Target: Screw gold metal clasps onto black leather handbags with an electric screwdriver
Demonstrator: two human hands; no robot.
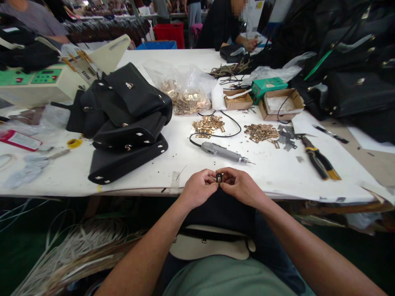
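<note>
My left hand (199,187) and my right hand (239,185) meet at the near edge of the white table (277,168), fingers curled. Between their fingertips they pinch a small dark metal fitting (219,177). Under the hands, on my lap, lies a black bag (220,209) with a cream-coloured part (210,246). An electric screwdriver (224,153) with a black cord lies on the table just beyond the hands. Two heaps of gold fittings (208,125) (261,132) sit farther out.
A stack of black bags (126,119) fills the left of the table. Pliers (319,158) lie at right, cardboard boxes (280,105) and a clear bag of hardware (187,92) farther back. Another person (222,22) works at the far end. White cords (70,250) pile up lower left.
</note>
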